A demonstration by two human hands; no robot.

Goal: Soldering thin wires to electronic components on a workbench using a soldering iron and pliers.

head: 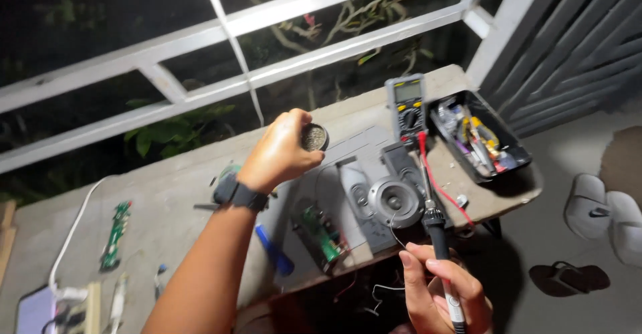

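At the worktop's [180, 207] left end a white cable [70, 234] runs down to a white box [37, 310] at the near left corner, and a narrow green circuit board [115, 235] lies just beside the cable, its long axis running from the near edge toward the far edge.

The left hand [281, 152], with a black watch [242, 193] on the wrist, is raised over the middle of the worktop. Its fingers are curled around a small round tin [314, 137], which is tipped so that its open face, filled with something coarse and metallic-looking, points to the right. Under the forearm lies a blue pen-shaped tool [274, 250], and beside it, at the near edge, a dark open casing with a green board [321, 237] inside.

Right of that sits a round speaker driver [394, 202] on grey housing parts. A grey multimeter [406, 106] lies toward the far edge, its long axis pointing away from the person, with a red lead [441, 187] trailing from it toward the near edge.

The right hand [441, 294], off the near edge, pinches a soldering iron [438, 240] between thumb and fingers around its black grip. The iron's long axis runs from the hand up toward the far edge, its thin metal tip pointing away from the person and ending over the housing near the multimeter. A black tray [518, 148] of small tools fills the right end of the worktop.
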